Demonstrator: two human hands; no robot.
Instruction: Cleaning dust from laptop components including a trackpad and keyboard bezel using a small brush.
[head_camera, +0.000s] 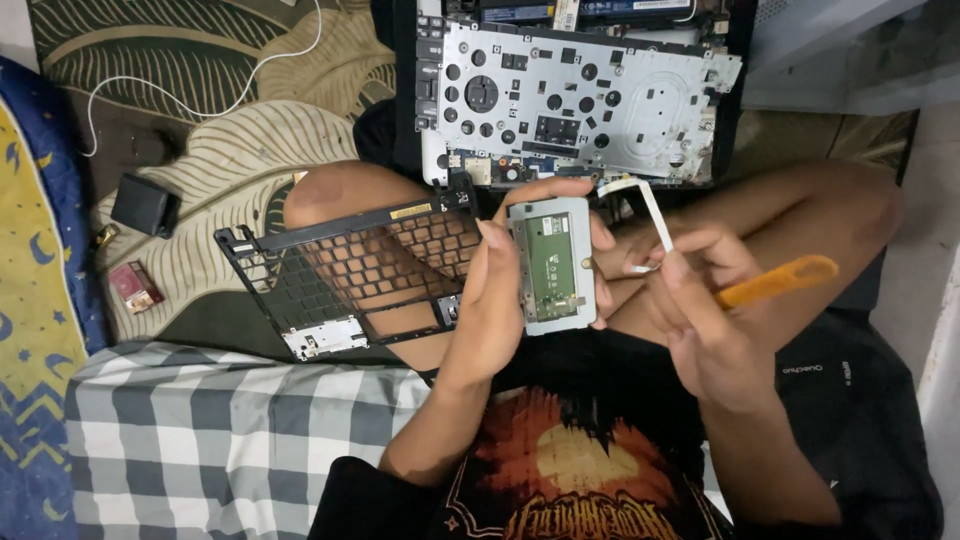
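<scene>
1. L hand (490, 300) gripped a grey touchpad module (552, 265), fingers wrapped round both long edges, thumb side on the left edge, fingertips showing at the right edge. Green circuit board faced up toward the cam.
2. Module sat centre frame, above the person's lap, just below the opened laptop base (575, 95). Long axis ran roughly vertical in view, i.e. away from the body toward the laptop.
3. R hand (700, 320) sat just to the right of the module, close but not touching it. It pinched the free end of a white flat ribbon cable (655, 215) btw thumb and forefinger, and also held an orange plastic pry tool (775, 282) whose handle pointed right, away from the module.
4. Cable arched up from the R hand and over toward the module's top right corner; whether it was seated there, can't tell.
5. Key relation: module lay left of the R hand, already in the L hand, so L was nearer.
6. Black keyboard frame (340, 275) rested across the left knee, partly behind the L hand.
</scene>
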